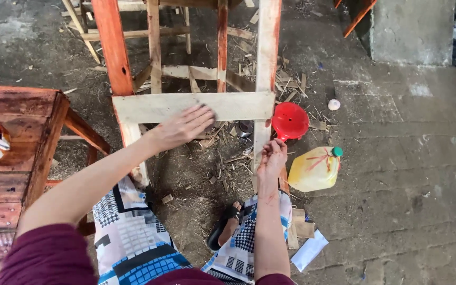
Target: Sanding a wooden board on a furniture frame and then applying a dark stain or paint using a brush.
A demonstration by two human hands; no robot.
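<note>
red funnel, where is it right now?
In the head view, the red funnel sits on the ground right of centre, just right of the wooden frame's leg, above the right hand and yellow jug.
</note>
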